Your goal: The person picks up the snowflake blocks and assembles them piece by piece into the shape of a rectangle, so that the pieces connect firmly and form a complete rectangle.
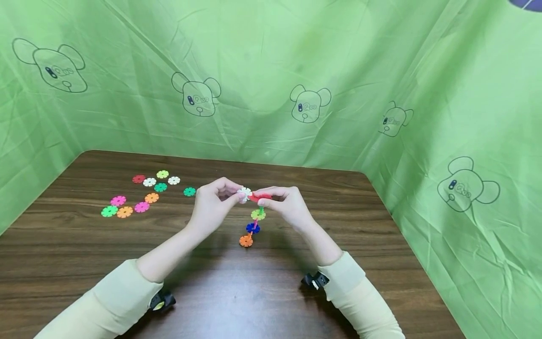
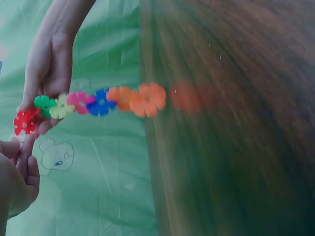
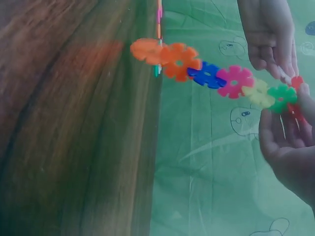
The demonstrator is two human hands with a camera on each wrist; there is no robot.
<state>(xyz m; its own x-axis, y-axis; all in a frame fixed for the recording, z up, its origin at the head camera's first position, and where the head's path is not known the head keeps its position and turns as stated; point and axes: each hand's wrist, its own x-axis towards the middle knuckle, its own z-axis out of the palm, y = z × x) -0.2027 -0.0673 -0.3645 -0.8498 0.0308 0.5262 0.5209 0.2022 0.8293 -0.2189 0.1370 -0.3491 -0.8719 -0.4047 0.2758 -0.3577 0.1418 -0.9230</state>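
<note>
My left hand pinches a white notched disc between thumb and fingers. Beside it, my right hand pinches a red disc, and the two discs meet edge to edge; whether they interlock I cannot tell. From the red disc hangs a chain of linked discs, with a blue one and an orange one low down. In the left wrist view the chain shows red, green, yellow, pink, blue and orange discs. The right wrist view shows it too, with a pink disc midway.
Several loose discs lie flat on the wooden table left of my hands, among them a green one, a pink one and an orange one. A green cloth with printed bear heads surrounds the table's back and sides.
</note>
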